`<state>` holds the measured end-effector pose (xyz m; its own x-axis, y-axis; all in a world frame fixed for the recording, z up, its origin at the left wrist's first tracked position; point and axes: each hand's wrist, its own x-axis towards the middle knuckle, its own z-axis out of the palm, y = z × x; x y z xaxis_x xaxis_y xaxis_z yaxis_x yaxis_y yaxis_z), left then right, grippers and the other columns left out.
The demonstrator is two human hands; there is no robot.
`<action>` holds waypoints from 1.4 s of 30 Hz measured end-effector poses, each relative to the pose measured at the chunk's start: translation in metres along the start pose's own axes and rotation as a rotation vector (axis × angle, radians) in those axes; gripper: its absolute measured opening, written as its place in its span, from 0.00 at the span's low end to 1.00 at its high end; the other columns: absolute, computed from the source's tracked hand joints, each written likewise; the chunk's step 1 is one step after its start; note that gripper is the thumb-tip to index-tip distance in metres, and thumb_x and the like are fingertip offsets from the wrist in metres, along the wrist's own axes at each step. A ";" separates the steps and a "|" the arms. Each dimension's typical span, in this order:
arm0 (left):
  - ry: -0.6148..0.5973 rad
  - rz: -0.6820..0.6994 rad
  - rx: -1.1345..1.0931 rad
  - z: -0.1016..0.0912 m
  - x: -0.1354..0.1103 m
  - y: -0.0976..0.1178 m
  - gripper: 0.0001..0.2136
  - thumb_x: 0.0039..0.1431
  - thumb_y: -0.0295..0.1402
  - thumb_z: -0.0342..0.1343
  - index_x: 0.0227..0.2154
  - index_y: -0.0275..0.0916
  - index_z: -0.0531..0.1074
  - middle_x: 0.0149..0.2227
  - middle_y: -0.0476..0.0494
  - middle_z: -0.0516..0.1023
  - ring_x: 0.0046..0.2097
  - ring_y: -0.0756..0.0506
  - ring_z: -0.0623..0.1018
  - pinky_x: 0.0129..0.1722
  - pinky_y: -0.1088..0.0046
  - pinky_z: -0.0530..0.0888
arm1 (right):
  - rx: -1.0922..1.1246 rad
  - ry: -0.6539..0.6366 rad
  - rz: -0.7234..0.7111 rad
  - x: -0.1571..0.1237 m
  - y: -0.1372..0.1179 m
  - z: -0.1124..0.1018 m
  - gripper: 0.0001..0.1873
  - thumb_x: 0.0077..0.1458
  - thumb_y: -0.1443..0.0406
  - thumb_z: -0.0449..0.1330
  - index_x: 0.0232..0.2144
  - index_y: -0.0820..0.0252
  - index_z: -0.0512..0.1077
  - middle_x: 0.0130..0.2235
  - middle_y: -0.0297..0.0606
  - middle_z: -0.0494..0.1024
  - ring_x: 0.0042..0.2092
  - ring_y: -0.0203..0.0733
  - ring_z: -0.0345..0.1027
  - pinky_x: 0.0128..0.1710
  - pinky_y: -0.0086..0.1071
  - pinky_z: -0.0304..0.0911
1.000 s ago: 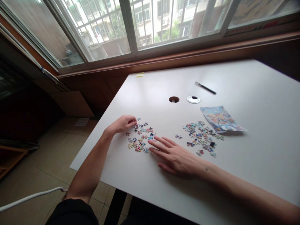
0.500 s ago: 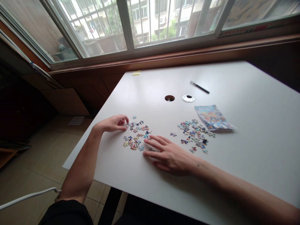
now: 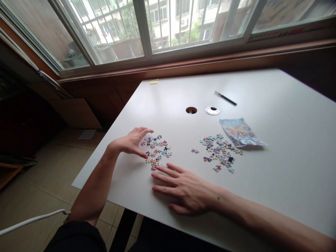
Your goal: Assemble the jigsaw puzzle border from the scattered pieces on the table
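A loose cluster of several small colourful puzzle pieces (image 3: 157, 148) lies on the white table (image 3: 275, 105). My left hand (image 3: 131, 142) rests at the cluster's left edge, fingers spread apart and cupped toward the pieces, holding nothing. My right hand (image 3: 181, 187) lies flat on the table just below the cluster, fingers stretched out, the fingertips touching its lowest pieces. A second cluster of puzzle pieces (image 3: 219, 152) sits further right, apart from both hands.
A printed puzzle picture sheet (image 3: 240, 132) lies right of the second cluster. Behind are a black pen (image 3: 225, 98), a round cable hole (image 3: 191, 110), its white cap (image 3: 212, 110) and a yellow note (image 3: 154, 82). The table's left edge drops to a tiled floor.
My left hand has opened from a curled pinch into spread fingers at the cluster's left side. My right hand has slid down and left, below the cluster. The pieces look pushed closer together.
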<state>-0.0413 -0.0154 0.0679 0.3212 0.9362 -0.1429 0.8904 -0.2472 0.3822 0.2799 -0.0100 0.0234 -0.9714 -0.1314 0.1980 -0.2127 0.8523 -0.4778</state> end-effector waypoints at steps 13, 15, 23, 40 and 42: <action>0.033 -0.198 -0.009 0.028 0.028 -0.025 0.34 0.70 0.57 0.32 0.71 0.44 0.44 0.74 0.42 0.41 0.74 0.37 0.42 0.71 0.54 0.45 | -0.128 -0.019 0.159 0.030 0.040 -0.005 0.36 0.66 0.52 0.50 0.70 0.63 0.53 0.72 0.49 0.46 0.73 0.56 0.33 0.70 0.56 0.29; 0.015 -0.184 -0.012 0.026 0.028 -0.021 0.33 0.70 0.56 0.32 0.72 0.46 0.42 0.74 0.44 0.37 0.74 0.37 0.39 0.70 0.50 0.41 | -0.161 -0.013 0.196 0.036 0.051 -0.009 0.37 0.66 0.52 0.50 0.70 0.63 0.51 0.72 0.49 0.46 0.73 0.56 0.32 0.70 0.56 0.28; -0.118 -0.011 0.045 0.018 -0.004 -0.012 0.56 0.51 0.63 0.60 0.72 0.48 0.34 0.74 0.41 0.34 0.73 0.32 0.38 0.71 0.52 0.41 | -0.233 0.041 0.196 0.025 0.061 -0.030 0.35 0.65 0.57 0.52 0.70 0.64 0.52 0.73 0.45 0.45 0.74 0.52 0.29 0.72 0.52 0.29; 0.144 0.038 -0.194 0.015 0.003 -0.003 0.31 0.68 0.49 0.50 0.69 0.50 0.51 0.73 0.46 0.45 0.73 0.38 0.49 0.71 0.56 0.52 | -0.453 0.379 0.238 -0.038 0.038 -0.017 0.17 0.61 0.71 0.54 0.52 0.63 0.72 0.58 0.50 0.73 0.59 0.54 0.64 0.58 0.50 0.62; 0.056 0.040 -0.197 0.013 -0.008 -0.008 0.32 0.66 0.48 0.55 0.69 0.52 0.53 0.73 0.46 0.45 0.73 0.38 0.50 0.71 0.55 0.53 | -0.439 0.386 0.217 -0.036 0.037 -0.016 0.14 0.61 0.71 0.54 0.48 0.62 0.73 0.53 0.48 0.76 0.54 0.51 0.67 0.53 0.46 0.63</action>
<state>-0.0470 -0.0245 0.0536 0.3318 0.9403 -0.0754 0.7953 -0.2358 0.5585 0.3089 0.0343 0.0124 -0.8617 0.1905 0.4703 0.1282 0.9785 -0.1614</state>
